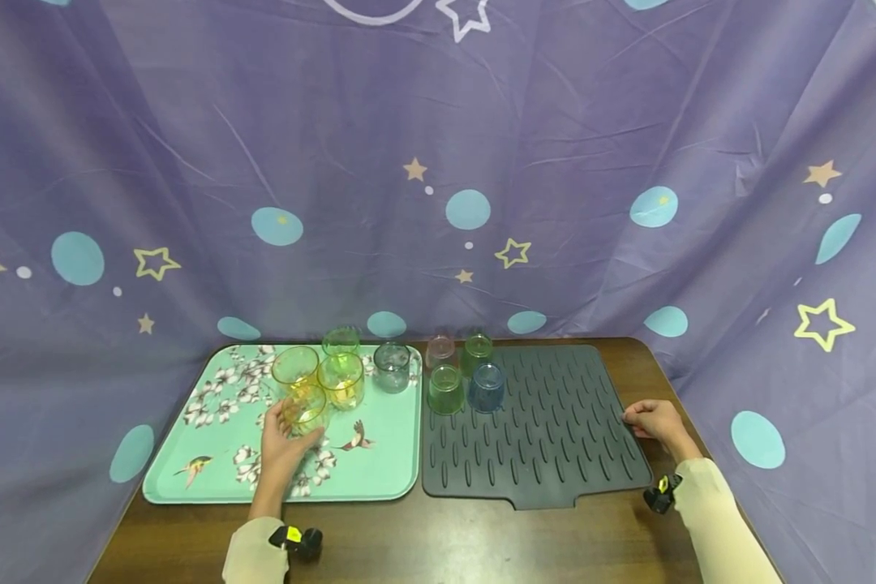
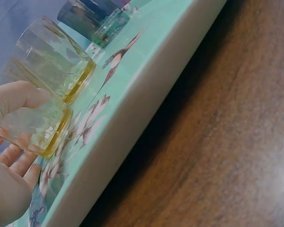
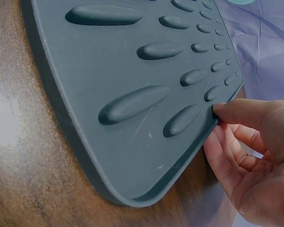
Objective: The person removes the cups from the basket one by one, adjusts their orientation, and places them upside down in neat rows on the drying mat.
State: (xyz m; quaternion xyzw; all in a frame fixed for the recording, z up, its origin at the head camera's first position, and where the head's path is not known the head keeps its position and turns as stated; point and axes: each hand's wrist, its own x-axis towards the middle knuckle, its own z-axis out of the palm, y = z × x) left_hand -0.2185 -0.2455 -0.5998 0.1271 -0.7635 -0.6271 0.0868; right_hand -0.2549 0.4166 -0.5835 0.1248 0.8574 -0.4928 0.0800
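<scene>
On the floral turquoise tray (image 1: pixel 212 454), my left hand (image 1: pixel 283 446) has its thumb and fingers round a yellow-tinted glass (image 1: pixel 308 410). In the left wrist view that glass (image 2: pixel 40 130) stands upright, with its base at the tray surface. Behind it are two more yellow glasses (image 1: pixel 295 365) (image 1: pixel 341 380), a green glass (image 1: pixel 341 342) and a grey one (image 1: pixel 392 369). My right hand (image 1: pixel 657 423) pinches the right edge of the dark grey ribbed mat (image 1: pixel 547 478). The right wrist view shows the thumb (image 3: pixel 227 111) on top of the mat's rim and the fingers below.
Upside down on the mat's left part stand a pink glass (image 1: pixel 441 353), two green glasses (image 1: pixel 477 350) (image 1: pixel 446 391) and a blue glass (image 1: pixel 487 389). Tray and mat lie side by side on a brown wooden table (image 1: pixel 409 543). A purple curtain (image 1: pixel 380 268) hangs behind.
</scene>
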